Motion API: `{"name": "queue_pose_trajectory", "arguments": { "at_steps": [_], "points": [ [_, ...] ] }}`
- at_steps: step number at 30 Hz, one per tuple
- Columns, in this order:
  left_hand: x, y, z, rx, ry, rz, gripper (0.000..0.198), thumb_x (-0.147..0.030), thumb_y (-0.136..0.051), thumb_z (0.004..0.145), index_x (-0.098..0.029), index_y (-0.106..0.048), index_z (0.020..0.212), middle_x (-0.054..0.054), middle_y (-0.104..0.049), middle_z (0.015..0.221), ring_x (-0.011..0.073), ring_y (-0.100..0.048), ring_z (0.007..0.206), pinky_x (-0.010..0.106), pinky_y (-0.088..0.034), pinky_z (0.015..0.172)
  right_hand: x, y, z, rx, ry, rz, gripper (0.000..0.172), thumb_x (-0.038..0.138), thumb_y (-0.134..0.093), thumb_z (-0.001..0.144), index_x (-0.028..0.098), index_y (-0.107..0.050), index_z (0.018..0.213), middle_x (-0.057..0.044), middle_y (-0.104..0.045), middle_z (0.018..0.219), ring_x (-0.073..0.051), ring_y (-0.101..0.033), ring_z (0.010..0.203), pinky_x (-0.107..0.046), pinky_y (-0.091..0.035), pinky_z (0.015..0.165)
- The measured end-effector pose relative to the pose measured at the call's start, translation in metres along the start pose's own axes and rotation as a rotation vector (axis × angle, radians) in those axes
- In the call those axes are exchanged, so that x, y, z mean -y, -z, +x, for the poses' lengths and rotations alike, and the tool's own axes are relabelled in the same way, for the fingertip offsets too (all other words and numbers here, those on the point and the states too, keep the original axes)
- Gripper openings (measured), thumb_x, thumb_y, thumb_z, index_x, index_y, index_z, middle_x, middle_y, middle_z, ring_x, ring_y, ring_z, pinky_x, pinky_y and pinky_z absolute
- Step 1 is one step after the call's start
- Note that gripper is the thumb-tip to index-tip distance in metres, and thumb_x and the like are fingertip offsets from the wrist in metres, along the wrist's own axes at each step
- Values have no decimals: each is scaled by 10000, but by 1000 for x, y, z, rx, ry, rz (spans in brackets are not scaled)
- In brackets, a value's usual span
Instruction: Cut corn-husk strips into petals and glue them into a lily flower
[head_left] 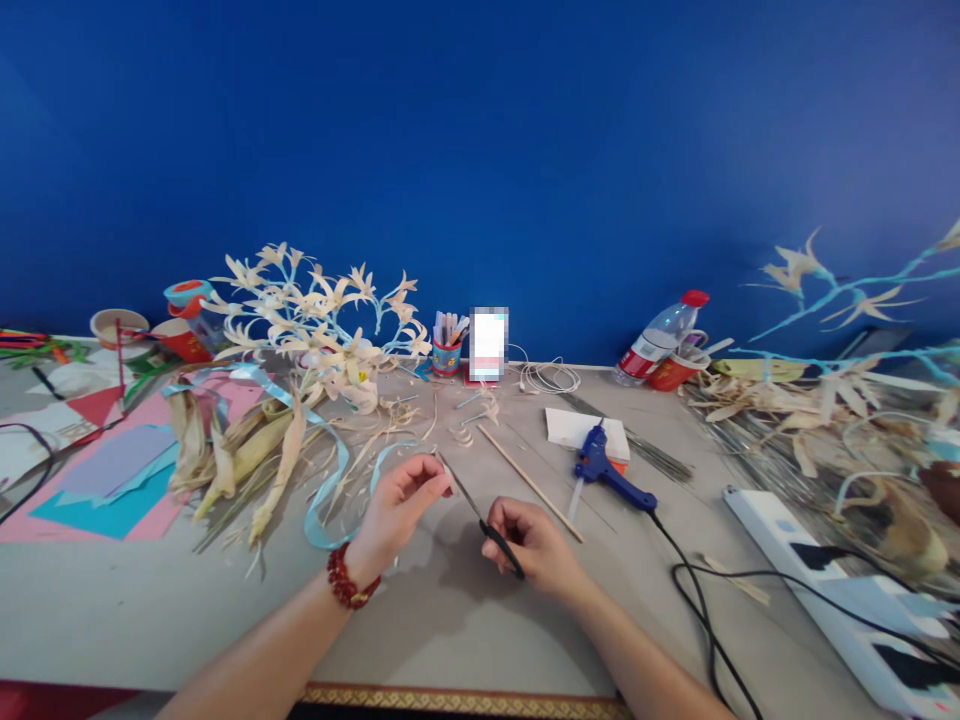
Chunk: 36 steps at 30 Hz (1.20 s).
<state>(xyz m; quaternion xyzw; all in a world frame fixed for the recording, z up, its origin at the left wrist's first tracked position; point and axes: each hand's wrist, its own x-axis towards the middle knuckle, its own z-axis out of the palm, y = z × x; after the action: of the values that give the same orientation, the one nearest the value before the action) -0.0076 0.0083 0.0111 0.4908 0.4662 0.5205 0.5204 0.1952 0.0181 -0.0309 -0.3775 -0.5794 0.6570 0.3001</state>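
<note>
My right hand (529,545) is closed around the black handles of a pair of scissors (493,535), whose blades point up and to the left. Close to the blade tips, my left hand (412,500) pinches thumb against fingers; what is between them is too small to make out. A red bead bracelet (349,580) circles the left wrist. A light blue ribbon (324,515) loops on the table just left of that hand. Beyond the hands lies a thin wooden stick (529,480), with pale husk scraps (461,435) near its far end.
A blue glue gun (607,470) rests right of centre, its cable trailing past a white power strip (802,590). Dried husks (247,450) and coloured paper (112,500) spread at left. A husk-flower branch (330,310), a pen cup (447,355) and a tilted bottle (660,340) stand behind.
</note>
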Motion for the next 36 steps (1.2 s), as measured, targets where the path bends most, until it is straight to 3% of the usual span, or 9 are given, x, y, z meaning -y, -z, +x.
{"name": "queue_pose_trajectory", "arguments": {
  "at_steps": [6,10,14,21,30,36],
  "points": [
    [-2,0,0,-3,43,-33,173,-336,-655,811,-177,-637,744,7,-626,710,146,-558,721,258,-425,728,6,1,0,-29,18,82,515,585,-791,609,198,-459,677,58,-507,558,-81,-455,473,-208,-317,472],
    [1,-2,-1,4,117,-163,166,-325,-681,792,-174,-639,734,4,-633,698,138,-569,707,260,-437,734,9,-1,1,-20,80,151,501,507,-837,592,205,-503,811,-8,-640,766,-132,-570,662,-238,-417,599],
    [5,-5,-2,32,198,-288,154,-309,-719,762,-173,-647,752,3,-644,713,130,-584,706,260,-451,737,8,-3,2,-90,136,215,480,445,-843,616,223,-501,870,-42,-678,893,-168,-621,797,-265,-461,686],
    [12,-11,-4,127,253,-334,129,-273,-719,770,-168,-644,777,12,-650,757,125,-584,729,263,-446,757,5,-10,5,-110,160,332,481,368,-860,606,222,-478,859,-11,-665,842,-135,-611,738,-227,-450,627],
    [14,-17,-10,220,288,-329,77,-209,-683,800,-164,-624,819,8,-603,822,103,-548,718,238,-418,722,4,-11,6,-162,144,372,495,311,-887,553,213,-469,799,44,-615,712,-68,-494,544,-169,-357,483],
    [13,-18,-13,343,228,-181,113,-248,-663,820,-164,-590,806,15,-582,802,129,-534,750,252,-396,718,4,-3,4,-184,195,377,440,315,-855,610,210,-476,808,32,-625,714,-80,-509,549,-170,-341,457]
  ]
}}
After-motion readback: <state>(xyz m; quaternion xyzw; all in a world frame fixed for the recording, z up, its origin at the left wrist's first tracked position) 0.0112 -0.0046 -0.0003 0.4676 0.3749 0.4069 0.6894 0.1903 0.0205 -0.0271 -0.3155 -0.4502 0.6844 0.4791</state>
